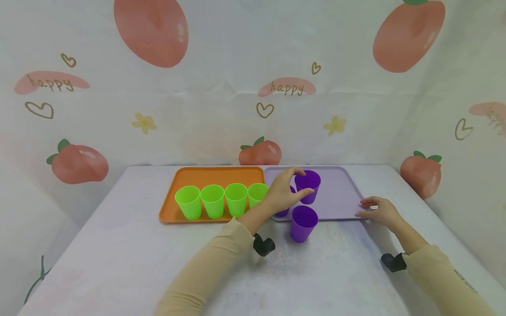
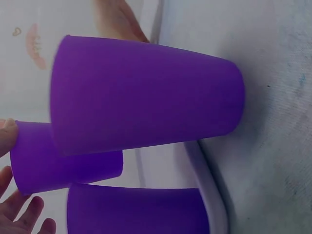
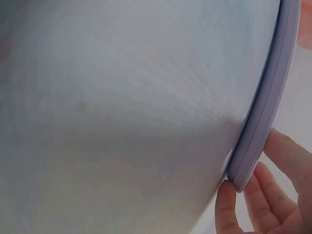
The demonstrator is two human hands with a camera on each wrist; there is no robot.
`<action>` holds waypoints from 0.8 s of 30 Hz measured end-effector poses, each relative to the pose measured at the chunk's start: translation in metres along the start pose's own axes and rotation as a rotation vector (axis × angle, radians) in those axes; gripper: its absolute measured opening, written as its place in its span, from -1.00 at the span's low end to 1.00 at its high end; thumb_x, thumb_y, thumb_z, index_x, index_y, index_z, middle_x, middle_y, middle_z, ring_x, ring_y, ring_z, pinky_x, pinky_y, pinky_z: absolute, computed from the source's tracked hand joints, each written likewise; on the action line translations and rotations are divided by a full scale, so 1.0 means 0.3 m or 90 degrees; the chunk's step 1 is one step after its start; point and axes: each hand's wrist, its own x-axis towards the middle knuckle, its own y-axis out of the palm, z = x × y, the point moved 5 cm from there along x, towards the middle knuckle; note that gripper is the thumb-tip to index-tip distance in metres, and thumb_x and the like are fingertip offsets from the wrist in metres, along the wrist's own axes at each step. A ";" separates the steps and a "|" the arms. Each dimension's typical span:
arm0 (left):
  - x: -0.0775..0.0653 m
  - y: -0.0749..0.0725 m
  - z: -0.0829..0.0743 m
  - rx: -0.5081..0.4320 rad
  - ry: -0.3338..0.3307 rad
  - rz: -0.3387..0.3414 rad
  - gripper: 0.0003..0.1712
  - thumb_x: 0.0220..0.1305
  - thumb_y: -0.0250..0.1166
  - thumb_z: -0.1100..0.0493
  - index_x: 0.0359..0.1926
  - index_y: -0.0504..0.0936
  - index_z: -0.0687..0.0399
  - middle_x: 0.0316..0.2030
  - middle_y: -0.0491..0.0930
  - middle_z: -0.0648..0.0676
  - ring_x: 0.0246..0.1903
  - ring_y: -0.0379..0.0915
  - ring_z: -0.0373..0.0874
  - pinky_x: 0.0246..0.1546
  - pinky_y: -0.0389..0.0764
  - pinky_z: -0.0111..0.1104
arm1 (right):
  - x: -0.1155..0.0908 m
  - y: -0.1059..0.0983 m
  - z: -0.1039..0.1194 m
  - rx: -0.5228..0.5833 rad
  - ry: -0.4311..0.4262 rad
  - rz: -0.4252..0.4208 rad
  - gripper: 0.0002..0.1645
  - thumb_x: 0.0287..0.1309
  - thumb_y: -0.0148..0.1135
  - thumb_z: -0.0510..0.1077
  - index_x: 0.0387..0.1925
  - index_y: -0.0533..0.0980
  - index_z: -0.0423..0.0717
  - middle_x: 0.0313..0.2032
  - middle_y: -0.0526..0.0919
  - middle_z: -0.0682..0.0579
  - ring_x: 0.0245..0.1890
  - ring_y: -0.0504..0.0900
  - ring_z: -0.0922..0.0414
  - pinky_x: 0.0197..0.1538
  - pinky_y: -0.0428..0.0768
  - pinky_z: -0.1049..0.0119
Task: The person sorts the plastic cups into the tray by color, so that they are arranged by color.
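My left hand (image 1: 282, 191) is at a purple cup (image 1: 310, 186) over the lilac tray (image 1: 336, 206), thumb and fingers curved around its rim. In the left wrist view, the thumb (image 2: 7, 136) lies at this cup's rim and the other fingers spread along its opposite side. A second purple cup (image 1: 282, 213) stands in the tray's near left corner, partly hidden by the left hand. The third purple cup (image 1: 303, 224) stands on the table just before the tray. My right hand (image 1: 379, 211) pinches the tray's near right corner between thumb and fingers.
An orange tray (image 1: 217, 174) sits against the lilac tray's left side, with several green cups (image 1: 188, 202) in a row along its front. Both trays lie at the back of the white table (image 1: 130, 263), near a printed cloth backdrop (image 1: 213, 114).
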 end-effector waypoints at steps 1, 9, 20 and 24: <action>0.000 0.006 0.003 0.007 -0.008 0.007 -0.50 0.11 0.35 0.06 0.04 0.44 0.13 0.08 0.52 0.07 0.18 0.39 -0.09 0.23 0.43 -0.29 | 0.001 0.000 -0.001 0.001 0.000 0.001 -0.27 0.02 0.35 -0.03 0.09 0.33 -0.45 0.08 0.42 -0.45 0.07 0.33 -0.30 0.00 0.48 -0.03; 0.006 0.042 0.038 0.065 -0.027 0.026 -0.48 0.09 0.37 0.00 0.04 0.44 0.06 0.01 0.56 0.04 0.07 0.45 -0.09 0.10 0.50 -0.35 | 0.002 0.003 -0.004 0.009 0.008 0.009 -0.23 0.00 0.36 0.00 0.10 0.33 -0.44 0.09 0.41 -0.44 0.06 0.34 -0.29 -0.01 0.51 0.02; 0.005 0.068 0.037 0.180 -0.036 0.060 -0.41 0.07 0.36 -0.10 0.08 0.43 0.01 -0.01 0.58 -0.01 0.03 0.45 -0.09 0.10 0.45 -0.30 | 0.005 0.002 -0.003 0.004 -0.001 0.005 -0.25 0.01 0.35 0.00 0.09 0.33 -0.44 0.08 0.42 -0.44 0.09 0.33 -0.31 0.05 0.45 -0.11; 0.005 0.076 0.035 0.227 -0.039 0.071 -0.39 0.08 0.34 -0.15 0.09 0.42 0.00 0.01 0.57 -0.03 0.06 0.44 -0.10 0.18 0.40 -0.27 | 0.006 0.001 -0.003 0.003 0.001 0.006 -0.24 0.01 0.35 0.00 0.09 0.33 -0.45 0.08 0.41 -0.45 0.09 0.32 -0.31 0.07 0.44 -0.12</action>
